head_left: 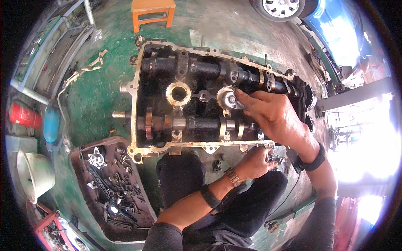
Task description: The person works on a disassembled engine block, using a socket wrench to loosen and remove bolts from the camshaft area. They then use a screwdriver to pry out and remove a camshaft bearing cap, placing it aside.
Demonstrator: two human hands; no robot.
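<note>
An oil-blackened cylinder head with two camshafts (201, 144) lies across the middle of the head view, above my legs. My right hand (270, 115) has thumb and fingers closed on a round metal piece with a centre bolt (230, 99), over a well between the camshafts. A pale, open round well (178, 94) is to its left. Below the head's near edge, my left hand (255, 163) has curled fingers on a small dark metal part (271, 155), partly hidden and too small to name.
A tray (77, 161) of loose engine parts stands at lower left. A red cylinder (25, 115), blue bottle (51, 125) and white bucket (35, 175) line the left side. An orange stool (153, 6) stands at the top. A car wheel (279, 6) and grey beam (356, 96) are at right.
</note>
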